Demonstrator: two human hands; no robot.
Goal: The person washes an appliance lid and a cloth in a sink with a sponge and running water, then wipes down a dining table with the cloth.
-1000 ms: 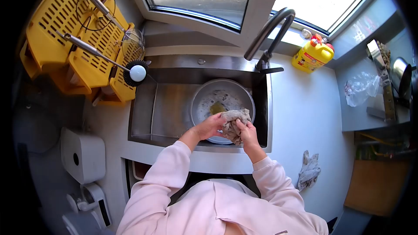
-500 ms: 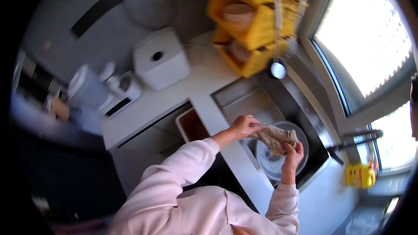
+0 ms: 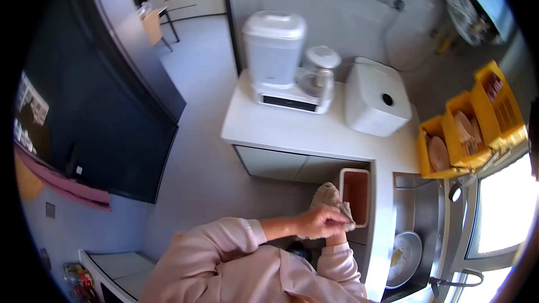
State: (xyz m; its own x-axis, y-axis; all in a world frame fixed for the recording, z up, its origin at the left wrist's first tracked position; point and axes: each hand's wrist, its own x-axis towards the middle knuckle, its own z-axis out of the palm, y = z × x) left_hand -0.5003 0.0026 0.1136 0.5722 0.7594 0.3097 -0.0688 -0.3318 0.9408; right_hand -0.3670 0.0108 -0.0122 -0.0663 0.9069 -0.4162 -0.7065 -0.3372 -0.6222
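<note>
A crumpled beige-grey cloth (image 3: 326, 194) is in front of my body, beside the bin under the counter. My left hand (image 3: 323, 221) is closed on the cloth, its fingers bent over the lower part near my right wrist. My right hand (image 3: 336, 239) comes up from below against the same cloth. Its fingers are hidden behind the cloth and my left hand. To the right, a round metal basin (image 3: 412, 255) sits in the sink (image 3: 426, 207), with a small yellowish piece inside.
A reddish-brown bin with a white rim (image 3: 342, 182) hangs at the cabinet. On the white counter (image 3: 281, 134) stand a water dispenser with a kettle (image 3: 275, 50) and a white box-shaped appliance (image 3: 376, 98). Yellow stacked racks (image 3: 477, 163) hold bowls. A black faucet (image 3: 463, 281) stands by the window.
Both hands have moved left with the cloth, from over the basin to beside the bin. They are now close together, and the view has turned left.
</note>
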